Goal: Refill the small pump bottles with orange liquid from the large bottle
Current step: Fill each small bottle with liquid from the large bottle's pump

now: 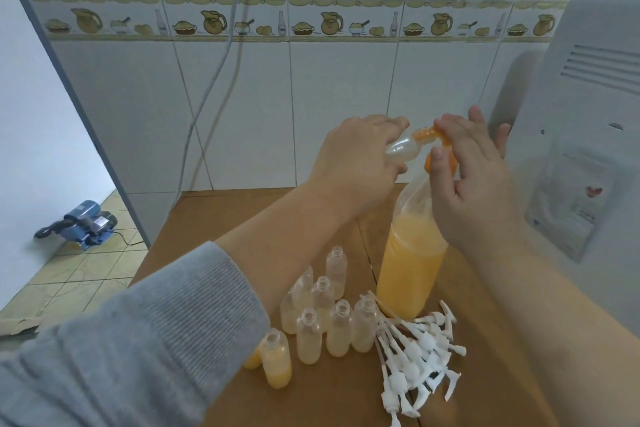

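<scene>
Two small bottles (276,362) at the near left already held orange liquid; the seven others (341,328) standing beside them looked cloudy and barely filled, so I judged most of the job still ahead. My left hand (353,163) gripped one more small bottle (161,151), tipped on its side with its mouth at the orange pump spout (440,140) of the large bottle (410,274), which stood right of the group, about half full. My right hand (474,180) pinched that spout, its other fingers spread. Roughly ten white pump heads (420,354) lay heaped near right; I couldn't count them exactly.
</scene>
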### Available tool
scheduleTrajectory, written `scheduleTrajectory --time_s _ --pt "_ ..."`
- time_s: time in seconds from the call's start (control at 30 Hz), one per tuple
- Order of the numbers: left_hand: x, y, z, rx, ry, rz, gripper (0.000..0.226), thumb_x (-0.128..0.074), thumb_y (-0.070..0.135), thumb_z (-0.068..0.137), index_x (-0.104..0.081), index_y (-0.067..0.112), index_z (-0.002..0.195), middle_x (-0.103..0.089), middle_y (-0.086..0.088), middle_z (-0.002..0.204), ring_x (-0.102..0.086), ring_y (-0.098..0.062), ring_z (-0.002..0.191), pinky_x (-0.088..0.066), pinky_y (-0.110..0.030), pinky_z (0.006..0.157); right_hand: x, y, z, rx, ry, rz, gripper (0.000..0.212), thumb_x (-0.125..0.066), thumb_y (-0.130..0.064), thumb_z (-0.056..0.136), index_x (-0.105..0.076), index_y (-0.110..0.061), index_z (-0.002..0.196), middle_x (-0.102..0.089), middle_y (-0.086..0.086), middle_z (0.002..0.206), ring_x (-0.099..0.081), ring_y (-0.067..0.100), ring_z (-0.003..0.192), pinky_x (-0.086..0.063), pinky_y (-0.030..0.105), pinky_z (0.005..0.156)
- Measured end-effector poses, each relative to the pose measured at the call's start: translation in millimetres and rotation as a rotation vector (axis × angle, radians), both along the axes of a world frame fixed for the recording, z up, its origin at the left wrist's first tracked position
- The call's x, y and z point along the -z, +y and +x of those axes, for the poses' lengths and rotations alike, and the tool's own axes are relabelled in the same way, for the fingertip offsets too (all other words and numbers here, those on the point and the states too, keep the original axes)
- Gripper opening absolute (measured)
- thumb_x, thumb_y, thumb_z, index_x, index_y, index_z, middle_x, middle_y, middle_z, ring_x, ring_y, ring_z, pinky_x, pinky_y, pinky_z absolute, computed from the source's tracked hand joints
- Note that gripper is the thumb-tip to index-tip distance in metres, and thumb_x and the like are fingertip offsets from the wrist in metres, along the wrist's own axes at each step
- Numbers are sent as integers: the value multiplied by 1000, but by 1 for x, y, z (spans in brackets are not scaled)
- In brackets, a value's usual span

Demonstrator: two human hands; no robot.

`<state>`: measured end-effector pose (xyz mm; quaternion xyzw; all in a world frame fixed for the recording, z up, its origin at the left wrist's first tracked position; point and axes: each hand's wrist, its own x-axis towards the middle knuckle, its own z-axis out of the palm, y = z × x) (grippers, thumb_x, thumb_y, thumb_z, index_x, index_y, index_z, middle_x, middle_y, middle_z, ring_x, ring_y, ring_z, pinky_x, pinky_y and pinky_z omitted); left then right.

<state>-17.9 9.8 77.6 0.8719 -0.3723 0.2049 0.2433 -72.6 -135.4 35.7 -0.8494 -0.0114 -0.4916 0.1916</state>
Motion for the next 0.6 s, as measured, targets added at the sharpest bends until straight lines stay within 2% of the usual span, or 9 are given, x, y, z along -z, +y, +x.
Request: scheduleTrajectory --time_s 0.13,0.23,0.37,0.47,0.6 --pt "13 -2 3 9 9 2 53 -66 29 84 -51 18 134 -56 5 133 -50 -24 120 -38 -39 102 14 -1 2 19 28 8 45 -32 -28 97 -52 -6 130 -52 9 136 -29 22 140 -3 36 119" --pt "11 0 4 6 47 5 54 -66 30 85 -50 20 136 -53 6 136 -47 -22 122 -35 -33 104 9 -2 -1 -2 71 12 49 -30 -34 97 -53 -6 130 -53 8 136 -29 21 140 -2 32 118" --pt "5 2 1 11 56 -47 55 -65 33 86 -47 22 137 -55 7 131 -46 -20 122 -35 -31 101 -6 -5 -2 -33 92 -4 53 -25 -40 98 -54 -7 129 -53 6 136 -26 20 142 -4 37 119" --pt "5 1 1 4 -1 -48 54 -65 32 86 -48 22 137 -56 8 131 -47 -22 121 -37 -37 102 -3 -2 -1 -26 58 7 51 -27 -37 98 -52 -6 130 -51 8 137 -26 21 142 2 24 116" --pt "12 -5 4 5 6 -26 53 -66 29 84 -51 20 134 -56 7 133 -48 -23 121 -36 -42 103 13 -1 4 2 4 33 42 -32 -28 99 -52 -8 130 -51 7 136 -28 22 141 -1 29 117"
